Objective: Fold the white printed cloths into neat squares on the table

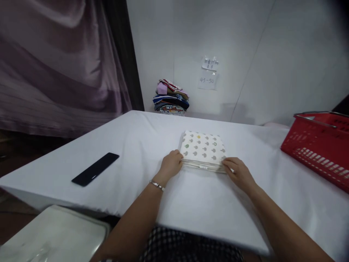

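Note:
A folded white cloth [203, 147] printed with grey tree-like shapes, plus a few green and yellow ones, lies flat on the white-covered table [152, 138]. Its layered folded edge faces me. My left hand [172, 164], with a silver bracelet at the wrist, has its fingers closed on the near left corner. At the near right corner, my right hand [236, 171] pinches the edge between thumb and fingers. The fingertips of both hands are partly hidden at the cloth.
A flat black rectangular object [95, 169] lies at the table's left. On the right stands a red plastic basket [319, 142] with a metal handle. Folded clothes [171, 96] are stacked beyond the far edge, near paper notes [207, 79] on the wall. A pale stool-like surface [54, 233] sits front left.

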`<state>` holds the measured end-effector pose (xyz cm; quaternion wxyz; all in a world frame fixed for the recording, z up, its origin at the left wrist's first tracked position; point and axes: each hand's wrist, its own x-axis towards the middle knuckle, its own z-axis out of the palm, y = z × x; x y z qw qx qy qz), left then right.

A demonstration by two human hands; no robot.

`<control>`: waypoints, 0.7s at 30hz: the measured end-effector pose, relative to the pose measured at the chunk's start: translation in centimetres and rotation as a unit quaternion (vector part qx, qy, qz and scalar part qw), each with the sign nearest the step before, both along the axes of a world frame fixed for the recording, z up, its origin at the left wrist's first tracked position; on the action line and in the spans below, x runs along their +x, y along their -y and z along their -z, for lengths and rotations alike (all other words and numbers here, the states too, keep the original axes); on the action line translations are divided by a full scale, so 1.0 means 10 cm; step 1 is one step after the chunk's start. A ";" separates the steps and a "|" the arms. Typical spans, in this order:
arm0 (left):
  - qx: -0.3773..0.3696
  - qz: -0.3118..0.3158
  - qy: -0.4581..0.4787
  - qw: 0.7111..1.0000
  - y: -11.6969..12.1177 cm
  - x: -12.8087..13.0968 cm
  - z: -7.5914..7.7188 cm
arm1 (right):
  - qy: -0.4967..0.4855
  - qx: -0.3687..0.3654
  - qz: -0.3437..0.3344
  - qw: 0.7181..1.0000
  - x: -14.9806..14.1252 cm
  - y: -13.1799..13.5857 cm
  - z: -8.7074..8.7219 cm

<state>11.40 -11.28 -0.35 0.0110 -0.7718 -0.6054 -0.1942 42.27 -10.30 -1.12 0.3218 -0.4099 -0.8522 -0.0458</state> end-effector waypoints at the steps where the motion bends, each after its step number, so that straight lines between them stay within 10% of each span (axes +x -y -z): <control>1: 0.017 0.009 -0.001 1.000 0.00 0.01 0.00 | -0.008 -0.008 0.013 1.000 0.06 0.04 0.01; 14: 0.040 0.065 -0.008 0.997 -0.05 0.10 0.02 | -0.109 -0.166 0.099 0.975 0.10 0.22 0.17; 21: 0.033 0.076 -0.003 0.997 -0.06 0.10 0.03 | -0.145 -0.108 0.068 0.981 0.09 0.03 0.19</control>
